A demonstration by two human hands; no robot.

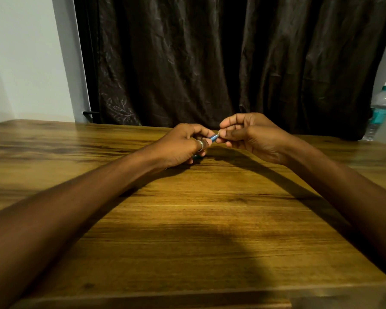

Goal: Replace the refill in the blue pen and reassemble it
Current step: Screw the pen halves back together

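The blue pen (214, 137) is held over the far middle of the wooden table (198, 219). My left hand (183, 146), with a ring on the thumb, is closed around the pen's barrel; a bit of blue shows under the palm. Only the pen's blue front end sticks out toward the right. My right hand (247, 134) pinches the very tip of that end between thumb and forefinger. Whether the refill is inside the barrel is hidden by my fingers.
A dark curtain (210, 63) hangs behind the table's far edge. A clear water bottle (379, 110) with a teal cap and label stands at the far right. A pale wall (22, 56) is at the left.
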